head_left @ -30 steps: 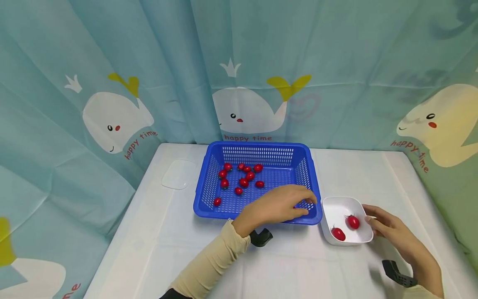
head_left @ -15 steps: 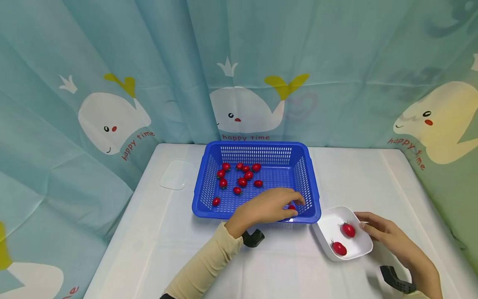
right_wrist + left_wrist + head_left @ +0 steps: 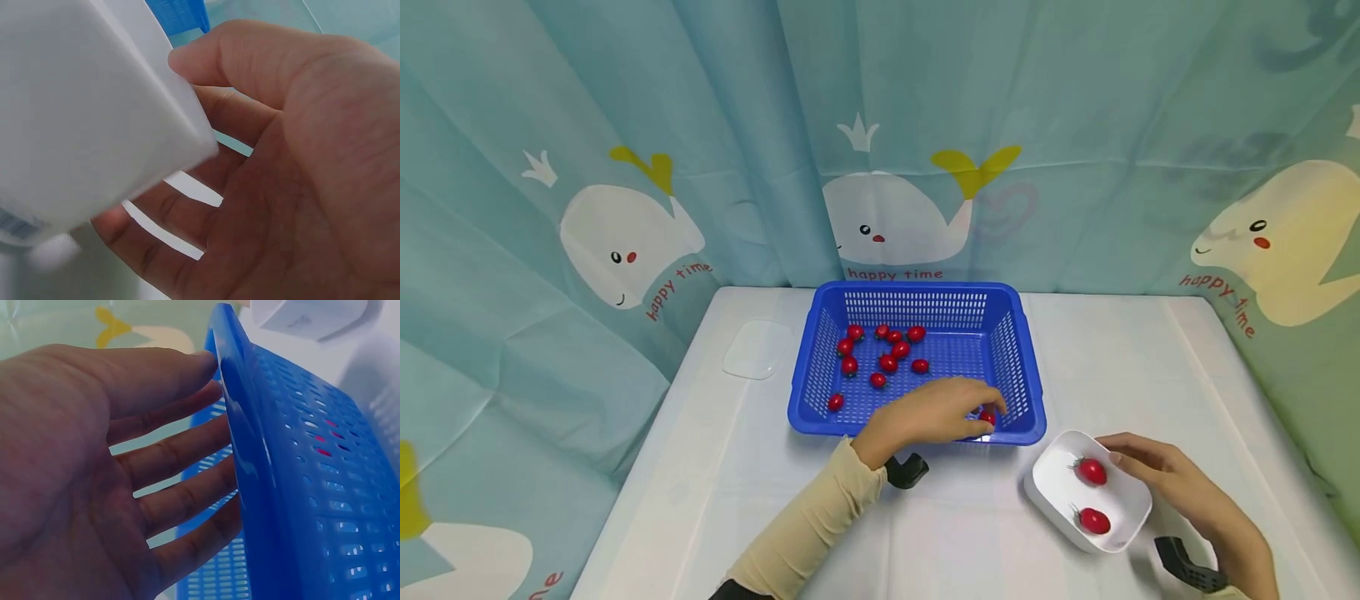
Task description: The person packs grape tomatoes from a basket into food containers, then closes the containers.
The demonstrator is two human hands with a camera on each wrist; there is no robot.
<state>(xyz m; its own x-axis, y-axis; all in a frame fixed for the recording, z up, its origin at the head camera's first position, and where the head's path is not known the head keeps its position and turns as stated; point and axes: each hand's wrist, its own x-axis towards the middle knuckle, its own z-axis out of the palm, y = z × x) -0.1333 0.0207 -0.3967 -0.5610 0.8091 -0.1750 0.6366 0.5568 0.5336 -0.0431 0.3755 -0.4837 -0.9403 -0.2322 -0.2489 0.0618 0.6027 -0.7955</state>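
Observation:
My left hand reaches over the front rim of the blue plastic basket. Its thumb and fingers stand apart around a red cherry tomato; any contact with it is hidden. In the left wrist view, the left fingers extend behind the rim, and the thumb tip lies at the rim. My right hand holds a white square container by its right side. In the right wrist view, the right thumb lies along its wall, with fingers around the other side. Two tomatoes, one being this tomato, lie inside.
Several more cherry tomatoes lie in the left half of the basket. A clear flat lid rests left of it on the white table. A whale-print curtain hangs behind and at both sides.
My right hand has drawn the white container toward me, away from the basket's corner, and turned it. The left hand has shifted slightly left within the basket, and a tomato beneath it has come into view.

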